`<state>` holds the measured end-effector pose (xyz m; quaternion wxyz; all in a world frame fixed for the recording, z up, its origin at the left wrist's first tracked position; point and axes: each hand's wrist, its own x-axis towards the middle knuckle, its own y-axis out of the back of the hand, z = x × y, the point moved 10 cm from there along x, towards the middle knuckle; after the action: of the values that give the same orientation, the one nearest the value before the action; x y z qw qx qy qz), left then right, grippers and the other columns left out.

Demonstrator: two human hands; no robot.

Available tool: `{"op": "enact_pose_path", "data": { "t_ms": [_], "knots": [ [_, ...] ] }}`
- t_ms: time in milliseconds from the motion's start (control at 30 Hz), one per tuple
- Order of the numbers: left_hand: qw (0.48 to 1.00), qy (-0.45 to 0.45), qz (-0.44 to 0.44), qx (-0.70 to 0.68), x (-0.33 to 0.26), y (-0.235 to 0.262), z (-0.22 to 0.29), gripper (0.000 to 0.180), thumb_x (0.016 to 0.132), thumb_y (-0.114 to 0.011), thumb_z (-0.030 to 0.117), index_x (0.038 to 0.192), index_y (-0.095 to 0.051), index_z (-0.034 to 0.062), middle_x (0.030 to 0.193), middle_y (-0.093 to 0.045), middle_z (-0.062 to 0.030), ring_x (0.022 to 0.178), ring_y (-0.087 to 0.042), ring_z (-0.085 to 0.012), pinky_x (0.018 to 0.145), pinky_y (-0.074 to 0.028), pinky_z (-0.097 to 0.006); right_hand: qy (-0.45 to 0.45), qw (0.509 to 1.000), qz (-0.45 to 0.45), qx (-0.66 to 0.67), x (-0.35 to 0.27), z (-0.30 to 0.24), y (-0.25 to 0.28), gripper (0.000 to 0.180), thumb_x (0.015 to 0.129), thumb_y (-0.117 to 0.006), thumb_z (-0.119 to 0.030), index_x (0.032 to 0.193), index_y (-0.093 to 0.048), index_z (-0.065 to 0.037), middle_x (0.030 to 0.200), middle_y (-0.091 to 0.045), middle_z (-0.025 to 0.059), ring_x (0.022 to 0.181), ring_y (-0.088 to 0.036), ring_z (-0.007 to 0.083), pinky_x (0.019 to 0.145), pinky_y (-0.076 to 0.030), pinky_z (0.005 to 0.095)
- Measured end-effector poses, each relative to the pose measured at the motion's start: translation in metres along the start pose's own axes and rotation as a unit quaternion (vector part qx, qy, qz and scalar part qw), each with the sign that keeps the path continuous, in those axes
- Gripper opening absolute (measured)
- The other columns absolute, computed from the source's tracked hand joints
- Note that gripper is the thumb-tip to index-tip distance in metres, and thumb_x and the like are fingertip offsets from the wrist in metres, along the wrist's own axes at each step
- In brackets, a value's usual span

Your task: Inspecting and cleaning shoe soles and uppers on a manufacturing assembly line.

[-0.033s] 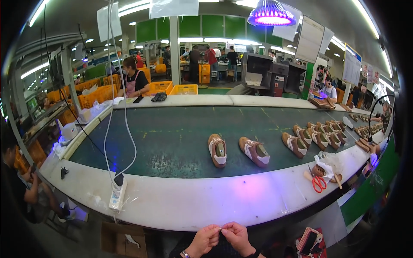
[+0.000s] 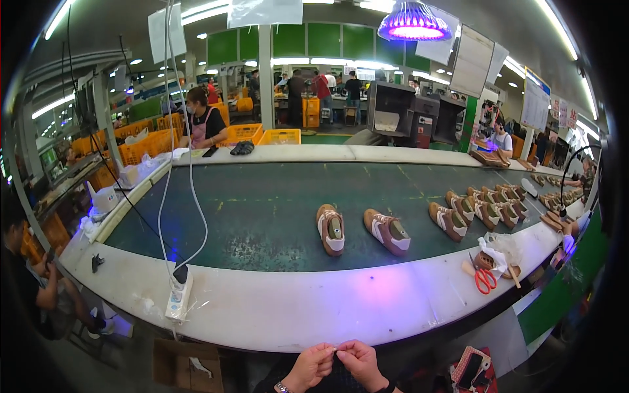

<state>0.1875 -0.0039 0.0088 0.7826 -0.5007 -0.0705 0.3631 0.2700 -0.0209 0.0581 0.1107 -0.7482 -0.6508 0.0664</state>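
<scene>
Now, hands: left hand and right hand touching, just below the desk edge.
Grip: fingertips pinched shut on something tiny; cannot tell what.
Tip: best kept pinched tight and steady.

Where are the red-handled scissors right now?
The red-handled scissors lie on the white ledge at the person's right, beside a crumpled plastic bag, beyond the right hand.

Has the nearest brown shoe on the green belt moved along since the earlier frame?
No. The nearest brown shoe sits at the same spot relative to the white power strip on the white table edge.
</scene>
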Motion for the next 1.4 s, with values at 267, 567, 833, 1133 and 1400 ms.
{"op": "enact_pose_path", "data": {
  "t_ms": [267,567,833,1133,1400],
  "knots": [
    [0.994,-0.035,0.061,0.078,-0.008,-0.003,0.008,0.010,0.091,-0.053,0.015,0.082,-0.051,0.0114,0.054,-0.032,0.0079,0.041,-0.026,-0.0023,0.035,-0.020,-0.016,0.004,1.000,0.012,0.003,-0.001,0.011,0.003,0.007,0.087,-0.058,-0.005,0.092,-0.058,0.001,0.069,-0.056,-0.0037,0.057,-0.044,-0.0011,0.050,-0.032,0.0150],
    [0.997,0.022,0.072,0.023,-0.008,0.023,-0.017,0.013,0.091,-0.052,0.014,0.078,-0.050,0.0133,0.052,-0.029,0.0089,0.040,-0.024,-0.0028,0.035,-0.019,-0.017,0.033,0.998,0.028,-0.044,-0.009,0.008,-0.003,0.009,0.089,-0.054,-0.011,0.088,-0.058,-0.004,0.066,-0.053,-0.0024,0.058,-0.047,0.0044,0.052,-0.040,0.0183],
    [0.990,0.083,0.111,0.035,-0.013,0.037,-0.033,0.019,0.091,-0.052,0.017,0.072,-0.051,0.0142,0.051,-0.031,0.0084,0.039,-0.025,-0.0038,0.034,-0.020,-0.017,0.018,0.994,0.007,-0.108,-0.008,0.039,0.011,0.006,0.083,-0.056,-0.008,0.084,-0.059,-0.003,0.070,-0.056,-0.0008,0.062,-0.049,0.0057,0.056,-0.043,0.0209],
    [0.981,0.040,0.122,0.146,-0.007,0.046,-0.034,0.020,0.089,-0.055,0.023,0.071,-0.051,0.0148,0.053,-0.032,0.0089,0.040,-0.025,-0.0039,0.035,-0.020,-0.018,0.101,0.940,0.027,-0.324,-0.009,0.036,0.014,0.006,0.079,-0.057,-0.009,0.079,-0.059,-0.003,0.064,-0.058,0.0117,0.056,-0.056,0.0184,0.054,-0.046,0.0303],
    [0.967,0.031,0.114,0.227,-0.003,0.048,-0.035,0.020,0.091,-0.053,0.028,0.078,-0.054,0.0126,0.054,-0.036,0.0084,0.040,-0.028,-0.0030,0.035,-0.021,-0.019,0.111,0.924,0.023,-0.365,-0.011,0.036,0.018,0.009,0.079,-0.057,-0.012,0.079,-0.059,-0.003,0.065,-0.058,0.0152,0.057,-0.058,0.0268,0.055,-0.047,0.0347]
  ]
}}
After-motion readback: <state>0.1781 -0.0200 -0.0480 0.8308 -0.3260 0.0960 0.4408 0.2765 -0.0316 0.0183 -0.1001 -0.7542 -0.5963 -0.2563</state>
